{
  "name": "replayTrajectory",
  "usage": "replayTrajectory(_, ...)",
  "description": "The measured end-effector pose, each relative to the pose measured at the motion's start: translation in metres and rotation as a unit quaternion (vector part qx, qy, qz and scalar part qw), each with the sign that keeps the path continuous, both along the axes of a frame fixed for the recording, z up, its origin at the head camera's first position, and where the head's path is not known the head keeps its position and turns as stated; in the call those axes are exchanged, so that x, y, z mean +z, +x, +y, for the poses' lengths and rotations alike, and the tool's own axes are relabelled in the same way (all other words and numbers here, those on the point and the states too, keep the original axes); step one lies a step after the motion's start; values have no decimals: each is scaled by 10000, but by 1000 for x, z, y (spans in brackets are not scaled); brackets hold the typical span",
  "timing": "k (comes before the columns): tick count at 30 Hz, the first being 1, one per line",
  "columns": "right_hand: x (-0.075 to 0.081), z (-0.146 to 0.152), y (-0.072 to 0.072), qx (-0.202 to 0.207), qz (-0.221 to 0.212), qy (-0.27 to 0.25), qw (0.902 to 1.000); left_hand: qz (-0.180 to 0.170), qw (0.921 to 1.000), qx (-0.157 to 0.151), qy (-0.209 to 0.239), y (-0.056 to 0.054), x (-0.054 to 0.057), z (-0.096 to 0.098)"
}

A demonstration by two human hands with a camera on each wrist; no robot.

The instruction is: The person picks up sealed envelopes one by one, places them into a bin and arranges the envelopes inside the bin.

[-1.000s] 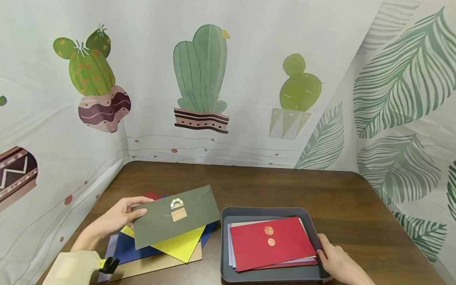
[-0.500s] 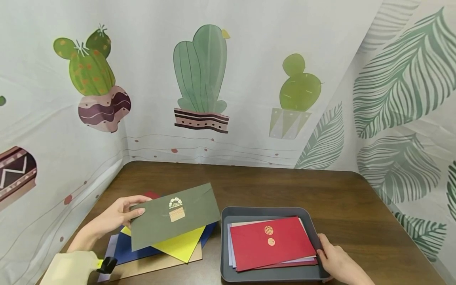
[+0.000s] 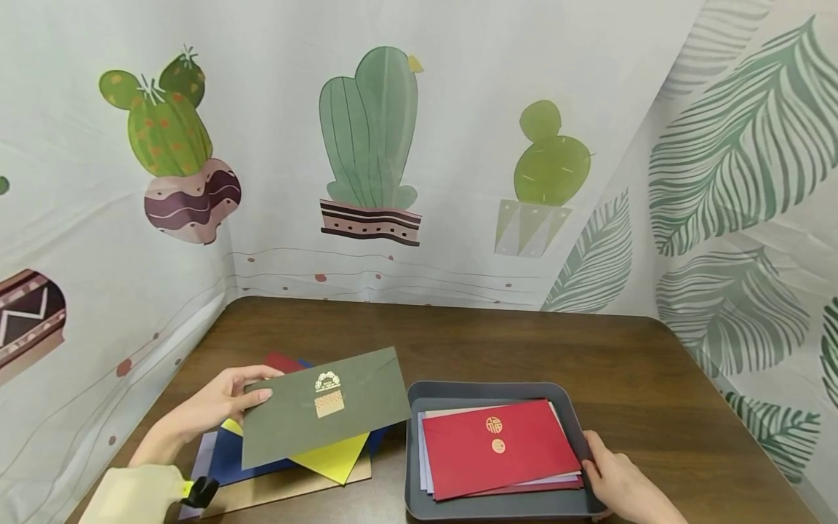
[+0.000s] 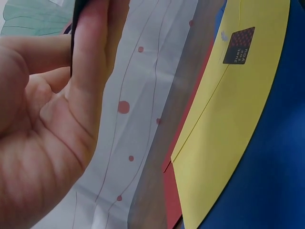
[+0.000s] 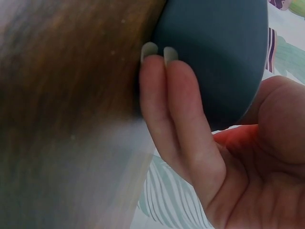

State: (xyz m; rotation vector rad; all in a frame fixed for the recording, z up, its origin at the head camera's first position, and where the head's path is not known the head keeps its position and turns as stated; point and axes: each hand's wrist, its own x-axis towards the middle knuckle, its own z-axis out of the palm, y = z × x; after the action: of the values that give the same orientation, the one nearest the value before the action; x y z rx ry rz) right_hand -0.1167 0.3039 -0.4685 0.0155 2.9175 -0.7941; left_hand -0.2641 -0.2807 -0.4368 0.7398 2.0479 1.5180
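My left hand [image 3: 225, 400] pinches a dark green envelope [image 3: 366, 393] by its left end, thumb on top, holding it tilted above a spread pile. In that pile lie a yellow envelope [image 3: 337, 455], seen in the left wrist view with a dark printed patch, a blue envelope [image 3: 225, 458], a tan one [image 3: 281, 491] and a red one [image 3: 281, 362]. My right hand [image 3: 618, 473] grips the right wall of a dark grey tray [image 3: 497, 389], thumb over the rim and fingers against the outside. A red envelope [image 3: 524, 451] with gold print lies on top of several others inside the tray.
The brown wooden table [image 3: 491, 335] reaches back to a white curtain [image 3: 458, 109] printed with cacti and leaves. A black wrist device [image 3: 199, 493] sits at the left sleeve. The tray stands close to the pile's right side.
The green envelope has shifted slightly left and up, then back right and lower, its right end reaching the tray's left edge in the head view. The right hand and tray stay put.
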Motion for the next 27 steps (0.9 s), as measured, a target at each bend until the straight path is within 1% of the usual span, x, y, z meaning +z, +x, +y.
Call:
replayTrajectory(4,-1,1,0,20,0,38,10000,61,9999,-12,-94,1,0,2)
replayTrajectory(7,-2,1,0,17,2,39,10000,-20,9999,-50,-123,1,-1,3)
replayTrajectory(10,-2,1,0,9,54,78,10000,-126,9998,-177,-41,0,-3,4)
replayTrajectory(14,-2,1,1,2,98,97,9999,-36,9996,-281,37,0,-5,6)
replayTrajectory(18,-1,1,1,-12,74,67,9999,-55,9995,-304,76,0,-7,9)
replayTrajectory(21,0,0,1,-26,0,2,10000,-167,9994,-289,46,0,-8,11)
replayTrajectory(25,1,0,1,-58,-49,-31,10000,-113,9996,-268,-15,0,-9,14)
replayTrajectory(27,1,-1,1,-63,-73,-61,9999,-76,9994,-325,26,1,-9,16)
